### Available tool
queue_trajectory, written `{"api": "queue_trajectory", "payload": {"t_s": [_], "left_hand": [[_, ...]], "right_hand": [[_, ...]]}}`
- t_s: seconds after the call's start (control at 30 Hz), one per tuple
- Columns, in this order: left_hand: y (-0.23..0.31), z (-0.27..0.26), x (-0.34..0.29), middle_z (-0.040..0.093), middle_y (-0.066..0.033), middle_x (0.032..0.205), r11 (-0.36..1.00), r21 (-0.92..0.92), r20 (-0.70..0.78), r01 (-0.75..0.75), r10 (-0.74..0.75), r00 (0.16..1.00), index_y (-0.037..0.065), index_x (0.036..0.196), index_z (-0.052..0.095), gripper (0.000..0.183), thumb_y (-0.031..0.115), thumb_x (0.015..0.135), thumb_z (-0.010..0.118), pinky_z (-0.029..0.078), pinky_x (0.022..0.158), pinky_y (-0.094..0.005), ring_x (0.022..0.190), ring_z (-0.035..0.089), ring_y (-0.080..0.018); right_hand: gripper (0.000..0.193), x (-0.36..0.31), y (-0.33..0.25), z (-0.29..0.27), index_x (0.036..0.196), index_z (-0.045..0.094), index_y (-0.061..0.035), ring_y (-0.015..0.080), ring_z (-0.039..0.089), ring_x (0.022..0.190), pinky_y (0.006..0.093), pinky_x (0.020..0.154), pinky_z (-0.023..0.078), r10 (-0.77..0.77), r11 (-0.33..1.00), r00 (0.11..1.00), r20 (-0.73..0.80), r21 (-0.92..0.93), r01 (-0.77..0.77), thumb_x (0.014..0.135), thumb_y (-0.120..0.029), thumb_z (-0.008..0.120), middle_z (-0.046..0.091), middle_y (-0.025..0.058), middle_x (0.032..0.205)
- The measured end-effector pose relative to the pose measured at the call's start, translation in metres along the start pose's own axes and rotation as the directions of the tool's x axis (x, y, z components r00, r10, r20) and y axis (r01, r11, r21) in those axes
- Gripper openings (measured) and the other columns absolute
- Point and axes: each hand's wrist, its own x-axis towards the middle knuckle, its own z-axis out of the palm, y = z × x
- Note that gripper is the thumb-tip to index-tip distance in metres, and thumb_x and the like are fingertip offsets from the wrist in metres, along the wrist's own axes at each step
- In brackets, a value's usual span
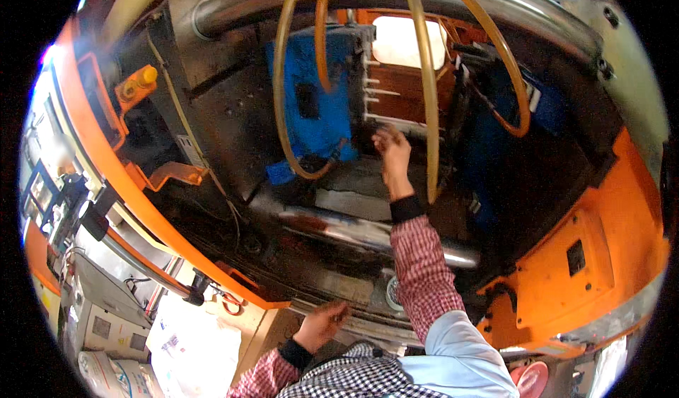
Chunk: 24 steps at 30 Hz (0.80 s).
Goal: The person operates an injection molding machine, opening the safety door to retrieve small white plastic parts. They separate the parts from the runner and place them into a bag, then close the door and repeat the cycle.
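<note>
My right hand [395, 159] reaches deep between the two blue mold halves of an orange moulding machine. Its fingers are bent together beside thin white pins [378, 90] that stick out from the left mold half [311, 94]. Whatever may be between those fingers is too small to make out. Lower down, near my body, my left hand [322, 327] hovers by the machine's front edge, its fingers loosely bent and nothing visible in them. The right mold half [495, 122] lies mostly in shadow.
Yellowish hoses [428, 94] hang in loops around my right hand. A thick steel bar [396, 5] crosses above, and another shiny bar [353, 229] runs below my forearm. An orange guard frame [152, 221] curves along the left; an orange panel [580, 256] stands right.
</note>
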Motion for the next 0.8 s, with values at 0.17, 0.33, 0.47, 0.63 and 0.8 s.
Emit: {"api": "queue_trajectory", "payload": {"t_s": [0.17,0.33,0.47,0.63,0.8], "left_hand": [[-0.006,-0.037,-0.051,0.06,-0.0076,0.093,0.998,-0.067,-0.187,0.001,-0.014,0.982,-0.005,0.103,0.056,0.02,0.01,0.09,0.052,0.048,0.073,-0.0279,0.079,0.057,-0.0164],[-0.011,-0.043,-0.086,0.058,-0.0027,0.074,0.967,-0.191,-0.202,-0.167,0.127,0.971,-0.001,0.096,0.059,0.017,0.012,0.091,0.048,0.046,0.061,-0.0226,0.064,0.054,-0.0099],[-0.018,-0.059,-0.114,0.06,-0.006,0.082,0.967,-0.129,-0.358,-0.219,0.161,0.92,-0.002,0.099,0.057,0.018,0.013,0.09,0.051,0.047,0.064,-0.025,0.07,0.056,-0.0135],[-0.019,-0.072,-0.121,0.06,-0.0057,0.082,0.981,-0.058,-0.26,-0.186,0.165,0.951,-0.003,0.098,0.059,0.017,0.01,0.089,0.054,0.044,0.065,-0.0226,0.074,0.054,-0.0119],[-0.013,-0.083,-0.164,0.059,-0.0036,0.078,0.984,-0.04,-0.226,-0.173,0.16,0.961,-0.002,0.094,0.061,0.017,0.013,0.088,0.056,0.043,0.061,-0.0208,0.068,0.052,-0.0092]], "right_hand": [[0.034,0.1,0.009,0.02,0.117,0.049,0.0013,0.0148,0.057,0.074,0.0281,0.063,0.046,0.042,0.971,0.995,-0.089,0.239,-0.019,0.09,-0.019,0.055,0.059,0.0075,0.088],[0.021,0.146,0.017,0.003,0.094,0.059,0.0014,0.0128,0.054,0.067,0.0276,0.059,0.044,-0.183,0.983,0.924,-0.335,-0.064,0.171,0.092,-0.018,0.053,0.059,0.0056,0.078],[0.026,0.088,-0.019,0.058,0.091,0.06,0.0036,0.0115,0.051,0.058,0.0297,0.053,0.041,-0.143,0.973,0.9,-0.412,-0.226,0.052,0.093,-0.02,0.05,0.061,0.007,0.07],[0.029,0.085,-0.008,0.021,0.09,0.059,0.0069,0.0195,0.055,0.072,0.0321,0.065,0.044,-0.594,0.789,0.681,-0.428,-0.476,0.389,0.091,-0.021,0.052,0.062,0.0134,0.085],[0.022,-0.165,-0.048,0.052,0.09,0.058,-0.0019,0.0088,0.05,0.068,0.0233,0.062,0.041,-0.415,0.861,0.885,-0.21,-0.404,0.308,0.094,-0.021,0.048,0.057,0.0007,0.079]]}}
